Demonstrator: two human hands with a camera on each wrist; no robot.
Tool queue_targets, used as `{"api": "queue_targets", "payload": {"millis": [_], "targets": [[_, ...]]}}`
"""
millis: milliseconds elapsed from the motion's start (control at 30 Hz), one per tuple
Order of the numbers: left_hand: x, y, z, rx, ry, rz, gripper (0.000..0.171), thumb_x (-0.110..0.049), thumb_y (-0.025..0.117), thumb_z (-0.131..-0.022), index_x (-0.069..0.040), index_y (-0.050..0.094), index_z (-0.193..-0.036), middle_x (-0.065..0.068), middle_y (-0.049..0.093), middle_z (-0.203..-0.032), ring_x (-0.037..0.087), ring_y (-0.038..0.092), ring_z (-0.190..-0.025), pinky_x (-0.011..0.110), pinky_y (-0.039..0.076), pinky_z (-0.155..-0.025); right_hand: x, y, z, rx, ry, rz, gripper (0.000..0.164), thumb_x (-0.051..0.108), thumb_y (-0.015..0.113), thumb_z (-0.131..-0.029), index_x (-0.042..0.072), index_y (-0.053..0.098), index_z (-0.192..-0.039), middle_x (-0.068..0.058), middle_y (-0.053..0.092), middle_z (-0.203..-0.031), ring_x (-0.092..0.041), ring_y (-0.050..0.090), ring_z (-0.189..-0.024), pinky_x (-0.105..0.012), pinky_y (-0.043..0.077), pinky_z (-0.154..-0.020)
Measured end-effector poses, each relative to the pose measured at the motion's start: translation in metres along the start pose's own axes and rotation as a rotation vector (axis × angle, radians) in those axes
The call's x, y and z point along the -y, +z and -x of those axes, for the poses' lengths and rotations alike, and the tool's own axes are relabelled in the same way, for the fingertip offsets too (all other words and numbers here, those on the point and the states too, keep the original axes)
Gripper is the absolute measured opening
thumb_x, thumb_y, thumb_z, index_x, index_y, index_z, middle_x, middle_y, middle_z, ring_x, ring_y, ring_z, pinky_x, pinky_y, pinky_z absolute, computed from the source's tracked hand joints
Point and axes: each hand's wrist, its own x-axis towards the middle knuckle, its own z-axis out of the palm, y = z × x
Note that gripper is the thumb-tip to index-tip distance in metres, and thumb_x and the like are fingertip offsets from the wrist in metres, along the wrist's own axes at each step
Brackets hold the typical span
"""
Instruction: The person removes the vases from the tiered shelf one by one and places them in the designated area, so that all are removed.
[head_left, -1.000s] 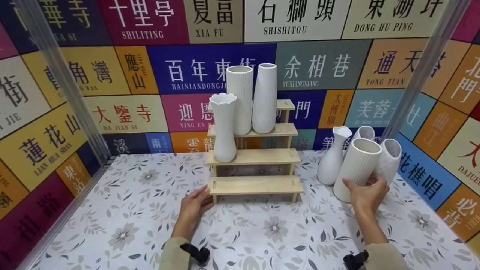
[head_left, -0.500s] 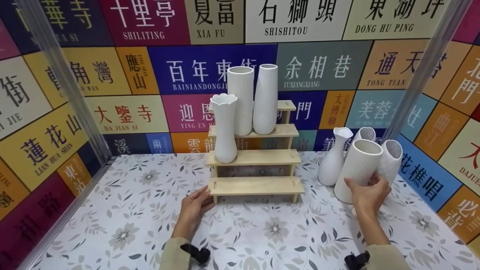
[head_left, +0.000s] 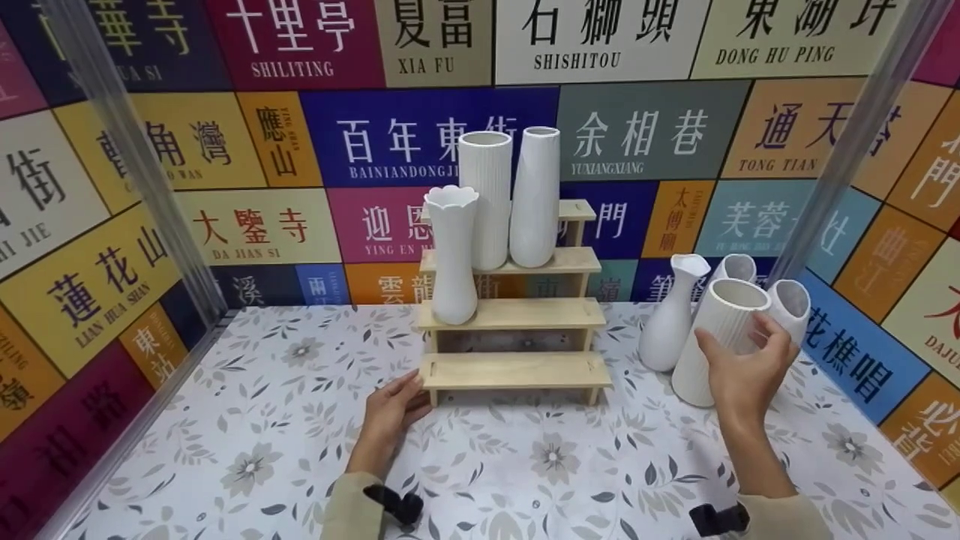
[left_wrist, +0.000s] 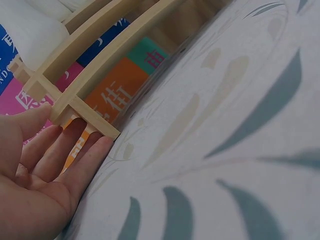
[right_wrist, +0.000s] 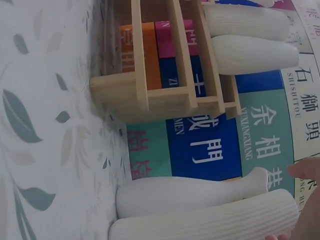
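Note:
My left hand (head_left: 386, 412) is at the front left corner of a stepped wooden stand (head_left: 517, 370); in the left wrist view its fingertips touch the stand's end. My right hand (head_left: 750, 375) is spread around the upper part of a white ribbed vase (head_left: 720, 337), thumb on the left and fingers on the right. In the right wrist view the thumb (right_wrist: 305, 169) appears apart from that vase. The vase stands on the table, leaning slightly. Beside it are a slim white vase with a wavy rim (head_left: 666, 322) and two others, partly hidden behind.
On the stand are a scallop-rimmed vase (head_left: 454, 262), a ribbed cylinder vase (head_left: 491, 202) and a smooth tapered vase (head_left: 535, 202). A flower-patterned cloth (head_left: 247, 420) covers the table. Clear posts (head_left: 142, 165) rise at both sides, before a wall of coloured signs.
My right hand has slid up along the ribbed vase, and its fingers have spread. The vase has stayed in place. My left hand keeps its place at the stand.

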Motion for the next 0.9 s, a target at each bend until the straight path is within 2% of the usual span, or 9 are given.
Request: {"api": "queue_targets", "payload": {"millis": [200,500,700,900], "targets": [[-0.001,-0.001,-0.002,-0.018,-0.031,0.003,0.047,-0.021,0.064,-0.099,-0.002,0.055,-0.141,0.026,0.063,-0.132,0.024,0.071,-0.104,0.035,0.063,-0.092,0.015,0.008,0.016,0.125,-0.056,-0.02,0.072,0.025,0.078,-0.089,0.012,0.041,-0.149,-0.008,0.042,-0.151,-0.023,0.043,-0.141,-0.04,0.043,-0.119],[0.001,0.001,-0.004,-0.005,-0.016,0.023,0.048,-0.019,0.065,-0.099,0.0,0.054,-0.141,0.028,0.062,-0.132,0.025,0.071,-0.103,0.035,0.063,-0.092,0.023,0.028,0.039,0.32,-0.156,-0.042,0.068,0.027,0.075,-0.091,0.009,0.042,-0.149,-0.008,0.046,-0.15,-0.024,0.045,-0.14,-0.043,0.042,-0.119],[0.003,0.002,-0.005,-0.005,-0.016,0.032,0.048,-0.019,0.066,-0.098,0.001,0.054,-0.141,0.028,0.062,-0.132,0.026,0.071,-0.103,0.036,0.063,-0.092,0.032,0.049,0.05,0.449,-0.167,-0.073,0.066,0.03,0.074,-0.092,0.009,0.044,-0.147,-0.008,0.046,-0.151,-0.025,0.046,-0.141,-0.043,0.041,-0.121],[0.002,0.0,-0.004,0.001,0.011,0.025,0.047,-0.018,0.064,-0.099,0.003,0.053,-0.141,0.029,0.064,-0.128,0.026,0.071,-0.102,0.036,0.063,-0.091,0.044,0.073,0.057,0.549,-0.273,-0.103,0.065,0.03,0.076,-0.091,0.007,0.047,-0.145,-0.012,0.047,-0.144,-0.028,0.046,-0.138,-0.045,0.04,-0.12]]}}
